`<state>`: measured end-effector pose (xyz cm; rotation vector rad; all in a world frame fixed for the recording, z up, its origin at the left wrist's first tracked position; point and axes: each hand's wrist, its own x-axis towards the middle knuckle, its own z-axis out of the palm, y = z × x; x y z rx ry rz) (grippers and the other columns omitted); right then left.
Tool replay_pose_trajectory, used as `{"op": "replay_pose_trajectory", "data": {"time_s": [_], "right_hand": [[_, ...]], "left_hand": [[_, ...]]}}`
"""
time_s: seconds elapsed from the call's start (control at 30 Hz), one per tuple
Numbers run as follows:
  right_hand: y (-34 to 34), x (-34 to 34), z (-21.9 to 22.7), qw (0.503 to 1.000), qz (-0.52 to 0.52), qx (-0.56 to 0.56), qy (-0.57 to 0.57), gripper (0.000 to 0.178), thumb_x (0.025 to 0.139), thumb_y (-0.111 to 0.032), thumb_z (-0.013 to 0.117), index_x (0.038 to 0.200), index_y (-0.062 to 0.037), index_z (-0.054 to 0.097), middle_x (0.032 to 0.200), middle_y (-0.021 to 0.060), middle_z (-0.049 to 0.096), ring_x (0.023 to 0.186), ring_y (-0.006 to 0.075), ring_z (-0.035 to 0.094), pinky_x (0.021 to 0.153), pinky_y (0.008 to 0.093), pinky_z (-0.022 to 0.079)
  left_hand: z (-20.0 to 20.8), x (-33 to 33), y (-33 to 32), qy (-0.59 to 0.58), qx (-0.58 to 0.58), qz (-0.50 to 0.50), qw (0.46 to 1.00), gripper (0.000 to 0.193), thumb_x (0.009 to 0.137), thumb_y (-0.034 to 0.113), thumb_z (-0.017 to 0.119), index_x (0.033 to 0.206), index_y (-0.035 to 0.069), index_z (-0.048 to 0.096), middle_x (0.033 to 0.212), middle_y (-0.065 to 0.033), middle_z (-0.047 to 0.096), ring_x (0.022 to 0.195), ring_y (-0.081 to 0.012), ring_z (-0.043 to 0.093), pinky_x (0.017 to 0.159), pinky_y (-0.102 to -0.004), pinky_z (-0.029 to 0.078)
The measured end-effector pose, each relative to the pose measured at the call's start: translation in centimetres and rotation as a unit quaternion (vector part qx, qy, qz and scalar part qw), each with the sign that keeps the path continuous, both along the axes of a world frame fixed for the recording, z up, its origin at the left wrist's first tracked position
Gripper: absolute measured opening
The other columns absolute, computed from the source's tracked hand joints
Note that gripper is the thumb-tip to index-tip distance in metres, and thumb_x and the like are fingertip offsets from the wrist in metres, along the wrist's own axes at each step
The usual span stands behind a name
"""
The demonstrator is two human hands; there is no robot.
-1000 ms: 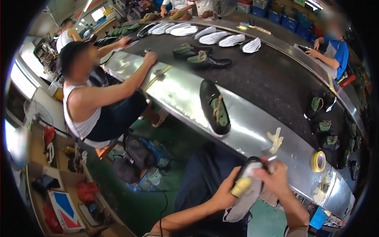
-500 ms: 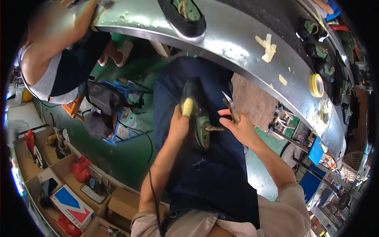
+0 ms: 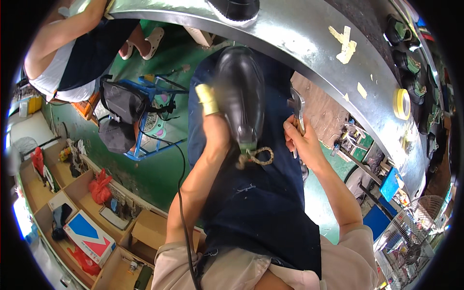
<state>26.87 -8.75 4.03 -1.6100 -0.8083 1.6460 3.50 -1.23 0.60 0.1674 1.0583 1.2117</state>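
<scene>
A glossy black shoe (image 3: 240, 92) is over my lap, toe pointing away from me, its left side blurred. Out of its heel end comes a green last (image 3: 248, 146) with a loop of twisted rope (image 3: 264, 156). My left hand (image 3: 216, 131) is at the shoe's left side, most of its fingers hidden by the shoe. Its yellow-wrapped thumb (image 3: 207, 100) is raised off the upper. To the right of the shoe, my right hand (image 3: 305, 143) is closed round metal pincers (image 3: 298, 104), jaws upward, apart from the shoe.
A metal-topped bench (image 3: 285, 38) curves across the front, bearing another black shoe (image 3: 237, 8) and a yellow tape roll (image 3: 401, 104). More shoes (image 3: 411, 65) stand beyond it. Left are a seated person (image 3: 72, 63), a blue-framed stool (image 3: 145, 145) and divided boxes (image 3: 79, 191). A cable (image 3: 180, 193) passes my left arm.
The shoe has turned its smooth upper toward me and looks larger. My left thumb has lifted off it. My right hand has moved slightly right with the pincers, away from the rope.
</scene>
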Motion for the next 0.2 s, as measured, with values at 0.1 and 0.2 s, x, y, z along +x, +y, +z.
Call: {"op": "replay_pose_trajectory", "data": {"time_s": [0.1,0.2], "right_hand": [[0.3,0.1,0.0,0.999,-0.03,0.018,-0.015,0.028,0.109,-0.029,0.069,0.118,-0.0062,0.056,0.084,0.0026,0.059,0.066,0.008,0.056,0.059,0.0251,0.044],[0.9,-0.1,-0.4,0.981,-0.081,0.138,-0.11,0.034,0.109,-0.029,0.07,0.131,-0.0081,0.055,0.094,0.0033,0.063,0.078,0.0101,0.061,0.072,0.0268,0.05]], "left_hand": [[2.8,-0.9,2.8,0.069,0.385,-0.103,0.915,0.054,0.117,0.047,0.043,0.138,0.002,0.064,0.15,-0.0179,0.063,0.139,-0.0284,0.059,0.121,-0.0437,0.043],[1.8,1.7,5.3,0.196,0.168,-0.119,0.959,0.066,0.115,0.052,0.047,0.164,0.008,0.047,0.17,-0.0156,0.046,0.161,-0.038,0.034,0.137,-0.0541,0.007]]}}
